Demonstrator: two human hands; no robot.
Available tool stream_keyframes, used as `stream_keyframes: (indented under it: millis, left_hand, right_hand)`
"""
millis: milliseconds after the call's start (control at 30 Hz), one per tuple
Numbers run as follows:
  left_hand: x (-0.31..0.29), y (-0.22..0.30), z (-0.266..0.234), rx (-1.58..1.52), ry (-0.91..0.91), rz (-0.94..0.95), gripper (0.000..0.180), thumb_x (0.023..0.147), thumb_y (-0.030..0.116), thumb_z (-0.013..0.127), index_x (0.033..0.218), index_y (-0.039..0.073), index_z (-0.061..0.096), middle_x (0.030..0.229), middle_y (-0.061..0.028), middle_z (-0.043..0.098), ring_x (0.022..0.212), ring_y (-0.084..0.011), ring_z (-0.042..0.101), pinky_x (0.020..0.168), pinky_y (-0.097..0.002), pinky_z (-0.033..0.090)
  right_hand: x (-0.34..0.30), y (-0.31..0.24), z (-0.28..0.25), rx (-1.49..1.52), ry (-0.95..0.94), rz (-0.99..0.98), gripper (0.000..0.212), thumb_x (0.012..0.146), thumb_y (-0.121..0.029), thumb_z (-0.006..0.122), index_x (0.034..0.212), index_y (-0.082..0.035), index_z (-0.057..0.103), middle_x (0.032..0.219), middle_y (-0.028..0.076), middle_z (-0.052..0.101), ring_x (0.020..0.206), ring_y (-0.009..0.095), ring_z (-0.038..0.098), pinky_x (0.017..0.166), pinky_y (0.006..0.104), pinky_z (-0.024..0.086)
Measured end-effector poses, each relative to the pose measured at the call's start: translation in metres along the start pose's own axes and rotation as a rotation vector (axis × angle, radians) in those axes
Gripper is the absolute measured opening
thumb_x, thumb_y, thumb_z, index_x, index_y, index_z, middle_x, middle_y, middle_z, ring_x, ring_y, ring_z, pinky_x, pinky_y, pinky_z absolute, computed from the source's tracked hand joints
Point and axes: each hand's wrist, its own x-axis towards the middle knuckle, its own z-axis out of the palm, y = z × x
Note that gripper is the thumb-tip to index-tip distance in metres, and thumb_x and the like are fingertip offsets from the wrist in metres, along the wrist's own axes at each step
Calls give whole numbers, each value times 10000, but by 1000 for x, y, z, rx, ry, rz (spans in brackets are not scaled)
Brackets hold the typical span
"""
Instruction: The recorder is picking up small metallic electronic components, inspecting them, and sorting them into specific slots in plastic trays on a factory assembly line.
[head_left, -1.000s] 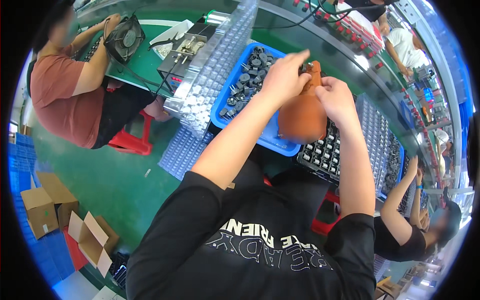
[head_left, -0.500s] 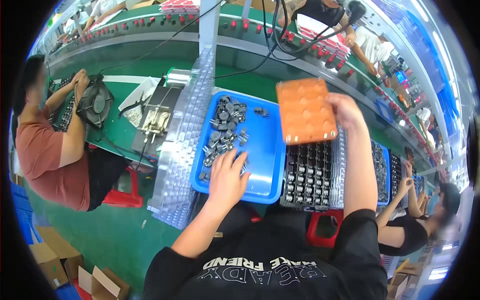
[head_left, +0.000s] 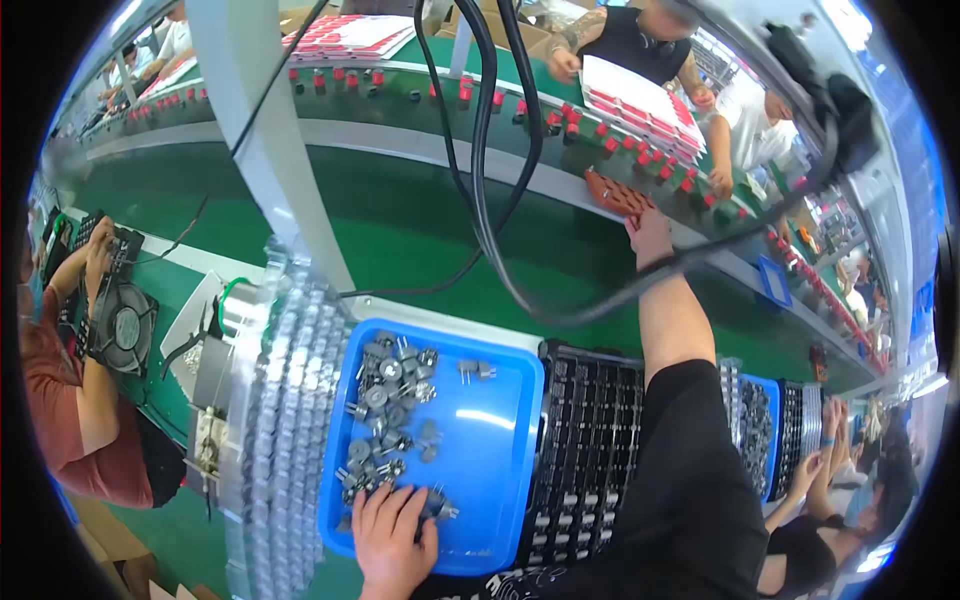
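My right hand is stretched far out over the green conveyor and grips an orange-brown tray by its near edge. The tray tilts and shows rows of round hollows. Down at the near left of a blue plastic bin, my left hand lies with fingers spread over small grey cylindrical parts with metal pins. Its fingertips touch or hover just above them; I cannot see anything held.
Stacked clear plastic trays stand left of the bin. Black racks holding metal parts stand at its right. Thick black cables hang in front, beside a metal post. Co-workers sit on both sides and across the belt.
My right hand has carried the orange-brown tray forward, from above the black rack to out over the conveyor. My left hand stays at the grey parts. The whole view has shifted.
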Motion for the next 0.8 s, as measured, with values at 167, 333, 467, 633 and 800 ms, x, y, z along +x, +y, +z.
stream_keyframes:
  millis: [167,333,467,633,800]
  left_hand:
    - [4,6,-7,26,23,-16,388,819,132,722,1205,116,695,1206,-88,673,1218,-328,588,1117,-542,367]
    - [12,13,-7,54,10,-47,404,807,147,734,1207,117,696,1203,-78,672,1210,-326,587,1122,-549,360]
    - [17,17,-13,47,-41,-48,485,780,184,765,1254,128,680,1230,-67,660,1224,-326,561,1147,-561,324]
    - [15,23,-10,79,-85,-99,445,661,281,860,1083,179,761,1162,-24,685,1200,-315,566,1141,-603,322]
    - [8,14,-2,116,-49,38,393,683,311,859,1061,263,764,1201,17,668,1212,-302,556,1156,-620,283]
  right_hand:
    - [49,7,29,-136,-26,-31,308,1043,-190,539,1338,-264,585,1204,32,639,1022,197,631,825,364,586]
    - [132,26,29,49,-366,-190,306,967,-177,640,1269,-145,602,1216,43,643,1139,240,600,922,419,557]
    - [150,22,32,-550,-448,-622,379,978,-214,603,1323,-63,565,1291,105,642,1257,269,572,1047,458,480]
    - [104,-18,45,51,-513,98,345,990,-191,545,1317,-85,578,1310,123,643,1254,278,579,1046,482,461]
    - [20,-49,34,101,-482,30,319,976,-188,601,1280,-91,598,1265,98,644,1195,272,591,1068,433,452]
